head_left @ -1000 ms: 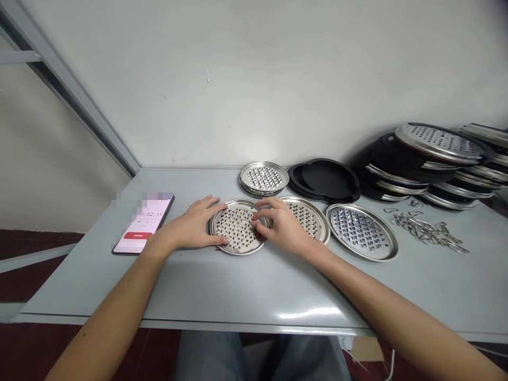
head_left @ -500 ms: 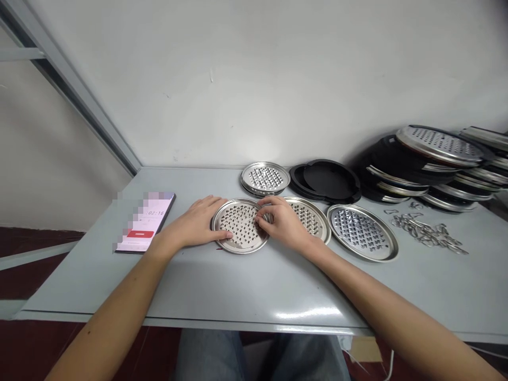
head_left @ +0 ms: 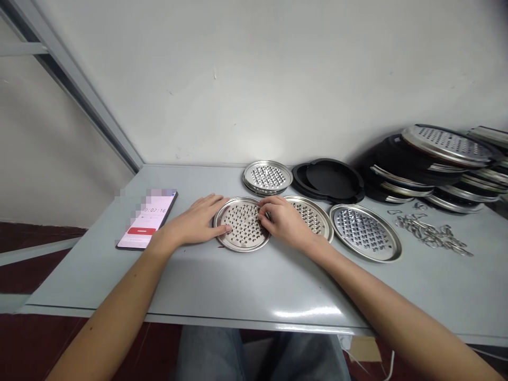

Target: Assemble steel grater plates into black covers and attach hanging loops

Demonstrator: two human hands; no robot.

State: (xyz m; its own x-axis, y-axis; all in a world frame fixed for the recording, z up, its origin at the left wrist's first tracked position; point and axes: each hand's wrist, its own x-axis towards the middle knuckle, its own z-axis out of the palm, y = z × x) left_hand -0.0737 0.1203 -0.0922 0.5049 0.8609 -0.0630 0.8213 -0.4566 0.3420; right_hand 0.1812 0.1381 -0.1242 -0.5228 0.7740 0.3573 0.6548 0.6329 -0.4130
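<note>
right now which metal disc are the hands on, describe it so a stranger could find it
On the grey table, three perforated metal discs lie in a front row right of the phone. It is the leftmost disc, nearest the phone, with the left hand and right hand on its opposite edges.

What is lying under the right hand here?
The right hand covers the seam between two perforated metal discs: the left disc and the middle disc. Whether their rims overlap beneath it is hidden.
</note>
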